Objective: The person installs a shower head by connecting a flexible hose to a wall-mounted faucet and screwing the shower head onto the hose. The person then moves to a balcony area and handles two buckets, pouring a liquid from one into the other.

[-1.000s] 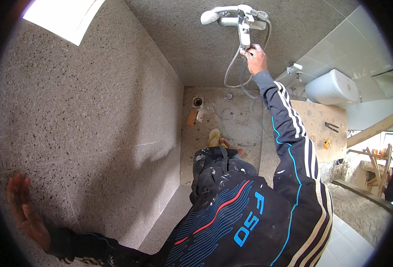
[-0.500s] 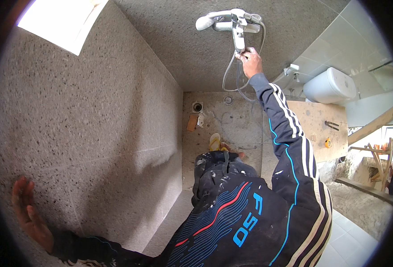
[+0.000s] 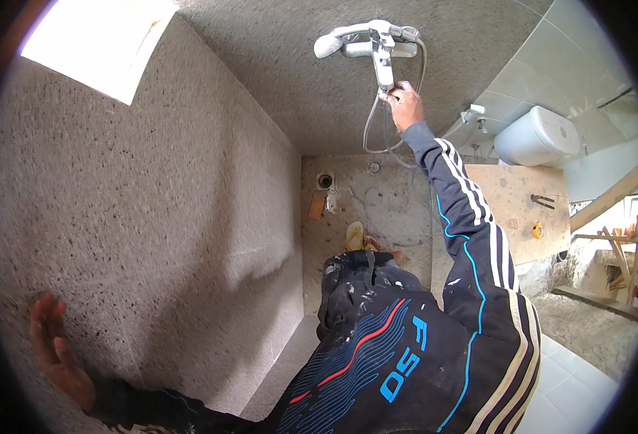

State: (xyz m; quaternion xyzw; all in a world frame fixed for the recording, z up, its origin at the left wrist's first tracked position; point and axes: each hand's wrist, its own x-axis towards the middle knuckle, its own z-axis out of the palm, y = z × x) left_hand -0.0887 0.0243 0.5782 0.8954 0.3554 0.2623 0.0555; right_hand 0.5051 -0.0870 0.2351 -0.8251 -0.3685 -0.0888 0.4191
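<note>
A chrome shower mixer tap is fixed to the wall ahead, its hand shower resting across the top at the left. Its spout points down toward me. My right hand is closed at the spout's lower end, thumb and fingers pinched round the tip. Whether a small part is also between them cannot be made out. A grey shower hose loops down beside this hand. Far to the left, my left hand is open and holds nothing, its fingers up at the speckled grey wall.
Below are a square floor drain, a brown tile piece and a round drain cover. Right of my arm, a wooden board carries pliers and a yellow tape measure. Behind it is a white toilet cistern.
The whole view has shifted slightly. My right hand stays at the spout's end with a small change in its fingers; my left hand stays open by the wall.
</note>
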